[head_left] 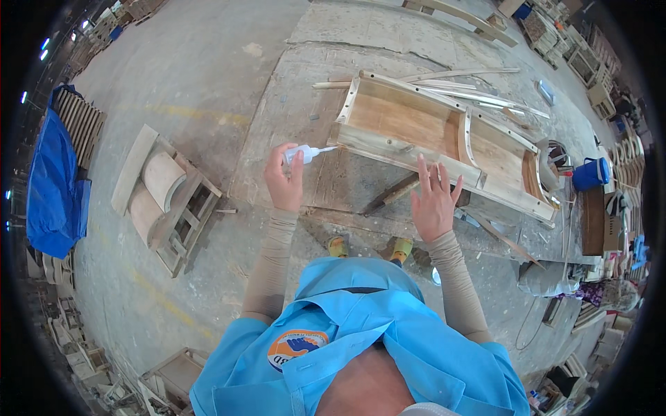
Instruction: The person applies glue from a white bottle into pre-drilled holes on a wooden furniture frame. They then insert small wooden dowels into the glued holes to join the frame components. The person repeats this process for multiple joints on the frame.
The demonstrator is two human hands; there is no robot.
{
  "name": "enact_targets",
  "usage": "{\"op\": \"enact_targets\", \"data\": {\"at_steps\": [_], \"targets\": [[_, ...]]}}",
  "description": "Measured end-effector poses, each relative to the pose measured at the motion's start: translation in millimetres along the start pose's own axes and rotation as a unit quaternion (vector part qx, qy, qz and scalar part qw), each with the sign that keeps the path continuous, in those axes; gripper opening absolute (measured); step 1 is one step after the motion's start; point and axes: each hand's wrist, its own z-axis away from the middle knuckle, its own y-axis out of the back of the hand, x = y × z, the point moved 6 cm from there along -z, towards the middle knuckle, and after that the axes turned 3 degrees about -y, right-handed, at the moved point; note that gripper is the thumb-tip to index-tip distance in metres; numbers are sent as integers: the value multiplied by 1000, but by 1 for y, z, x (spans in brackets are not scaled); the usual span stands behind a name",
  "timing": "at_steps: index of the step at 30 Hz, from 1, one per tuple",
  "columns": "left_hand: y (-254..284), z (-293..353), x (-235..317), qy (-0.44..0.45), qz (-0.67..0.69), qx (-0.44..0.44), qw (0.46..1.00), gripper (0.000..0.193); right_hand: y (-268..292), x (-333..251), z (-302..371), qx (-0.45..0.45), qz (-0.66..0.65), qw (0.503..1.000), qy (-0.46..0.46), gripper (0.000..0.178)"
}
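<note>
My left hand [285,179] is closed around a small white squeeze bottle [300,154] with a thin nozzle. The nozzle's tip points right, at the near left corner of a long wooden frame [409,154]; whether it touches the wood I cannot tell. This frame has curved crosspieces and brown panels inside, and it is raised off the floor. My right hand [434,201] has its fingers spread at the frame's near side rail, with nothing held. Its fingertips seem to rest on or just by the rail.
Curved wooden panels [158,182] stand on a slatted wooden stand to the left. Farther left a blue tarp [52,187] covers stacked slats. Thin wood strips [479,93] lie beyond the frame. A blue bucket [590,174] is at the right, with a wooden leg [392,194] under the frame.
</note>
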Motion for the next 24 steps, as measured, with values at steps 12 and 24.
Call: {"op": "enact_targets", "data": {"at_steps": [12,24], "targets": [[15,-5,-4,18,-20,21,999,18,1,-3,-3,6,-7,1000,5,77],[11,-4,-6,16,-17,11,1000,19,0,-4,-3,3,-1,1000,6,78]]}}
